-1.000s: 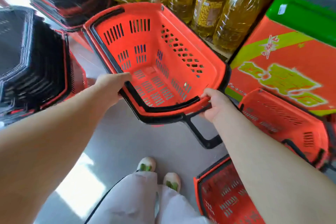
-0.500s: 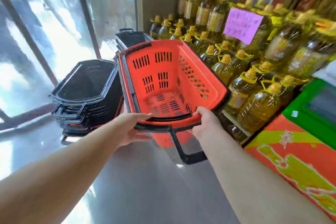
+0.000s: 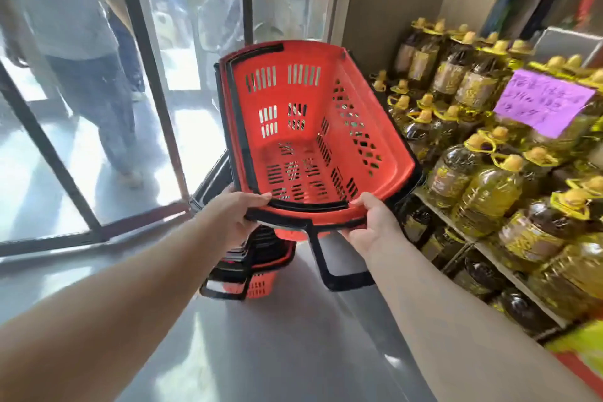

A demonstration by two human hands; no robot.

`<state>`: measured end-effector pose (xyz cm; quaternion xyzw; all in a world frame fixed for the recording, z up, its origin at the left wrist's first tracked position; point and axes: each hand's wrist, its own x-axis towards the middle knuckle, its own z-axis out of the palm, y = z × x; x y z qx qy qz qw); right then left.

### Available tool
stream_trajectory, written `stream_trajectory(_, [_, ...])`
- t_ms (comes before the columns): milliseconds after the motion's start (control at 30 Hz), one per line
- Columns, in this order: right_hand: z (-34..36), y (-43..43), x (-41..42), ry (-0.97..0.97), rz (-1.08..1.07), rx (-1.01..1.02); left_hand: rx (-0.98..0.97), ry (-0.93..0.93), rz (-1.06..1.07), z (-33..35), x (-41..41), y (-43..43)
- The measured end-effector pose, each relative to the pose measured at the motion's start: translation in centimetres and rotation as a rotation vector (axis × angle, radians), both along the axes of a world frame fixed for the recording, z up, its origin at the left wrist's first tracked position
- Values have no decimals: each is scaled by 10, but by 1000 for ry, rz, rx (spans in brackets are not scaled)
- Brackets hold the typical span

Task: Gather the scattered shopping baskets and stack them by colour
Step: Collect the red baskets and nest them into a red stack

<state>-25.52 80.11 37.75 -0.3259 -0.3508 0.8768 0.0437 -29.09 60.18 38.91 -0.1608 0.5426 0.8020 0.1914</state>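
I hold a red shopping basket (image 3: 326, 127) with black rim and handles in the air, tilted so its far end is up. My left hand (image 3: 238, 215) grips the near rim at its left corner, and my right hand (image 3: 372, 228) grips it at the right corner. One black handle hangs down below the near rim. Under the held basket stands a stack of baskets (image 3: 257, 268) on the floor, black ones on top of a red one, mostly hidden by the held basket.
Shelves of yellow oil bottles (image 3: 483, 173) with a purple sign (image 3: 545, 101) line the right side. A glass door with dark frames (image 3: 146, 75) fills the left and back; a person (image 3: 98, 59) stands behind it. Grey floor (image 3: 277, 343) lies below.
I have raised the red basket and carried it forward over the stack. The view has lifted from the floor and the other red baskets toward the glass door.
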Motion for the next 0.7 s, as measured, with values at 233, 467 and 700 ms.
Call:
stream_trajectory(233, [-2, -79, -77, 17, 3, -104, -23, 6, -15, 6, -91, -83])
stream_trajectory(467, [-25, -105, -175, -35, 8, -167, -55, -67, -9, -13, -196, -111])
stream_trajectory(700, [-47, -112, -242, -152, 15, -169, -128, -115, -12, -35, -265, -113])
